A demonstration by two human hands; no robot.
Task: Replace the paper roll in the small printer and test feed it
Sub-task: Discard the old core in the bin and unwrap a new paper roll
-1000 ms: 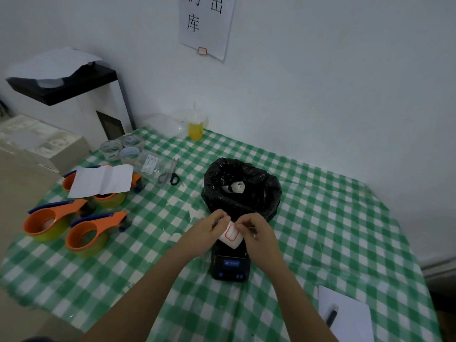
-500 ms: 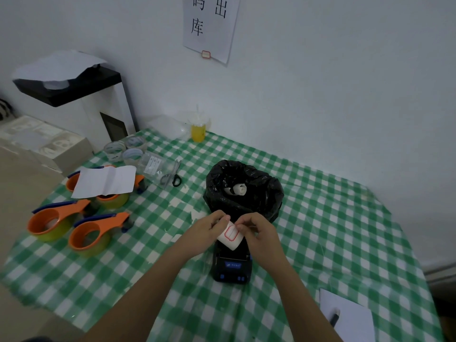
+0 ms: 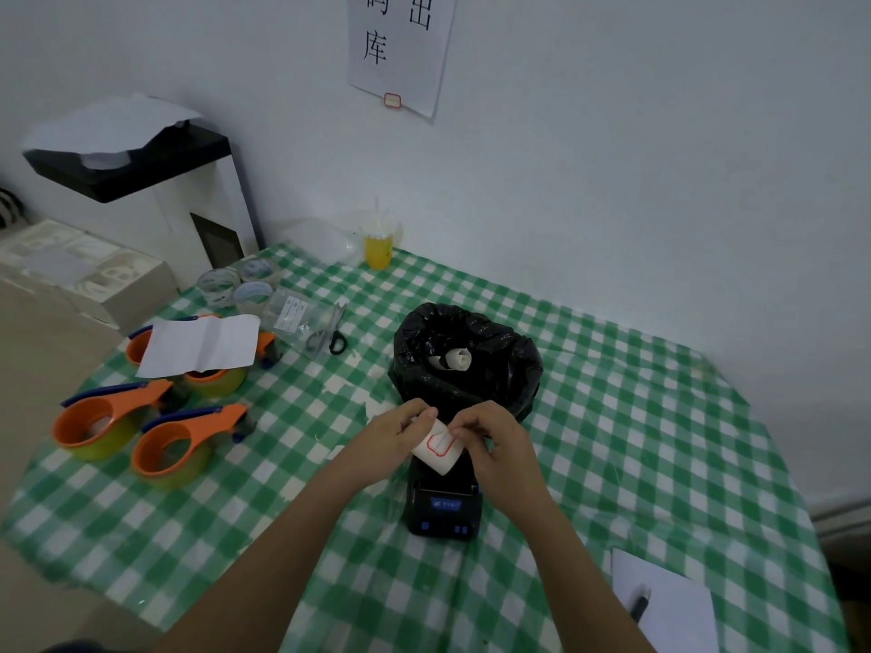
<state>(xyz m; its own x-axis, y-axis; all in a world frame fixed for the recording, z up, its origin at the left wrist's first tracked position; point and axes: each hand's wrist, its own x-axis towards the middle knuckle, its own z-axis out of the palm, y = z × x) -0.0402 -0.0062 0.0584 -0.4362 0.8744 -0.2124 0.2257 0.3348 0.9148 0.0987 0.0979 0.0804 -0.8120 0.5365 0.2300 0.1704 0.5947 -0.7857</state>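
A small black printer point(image 3: 443, 511) with a blue label and buttons sits on the green checked tablecloth point(image 3: 636, 417) in front of me. Just above its back end, my left hand point(image 3: 400, 433) and my right hand point(image 3: 490, 435) pinch a white label roll point(image 3: 436, 450) with a red-bordered label between their fingertips. Behind the hands stands a black bag-lined bin point(image 3: 466, 360) holding a curled white paper core point(image 3: 455, 359). The printer's paper bay is hidden by the roll and fingers.
Three orange tape dispensers point(image 3: 141, 431) and a folded white sheet point(image 3: 200, 344) lie at the left. Scissors point(image 3: 330, 334), clear tape rolls point(image 3: 235, 285) and a yellow drink cup point(image 3: 379, 242) stand further back. A white pad with a pen point(image 3: 660, 600) lies at the right front.
Both hands stay on the label roll above the printer with hardly any movement. The view has shifted slightly.
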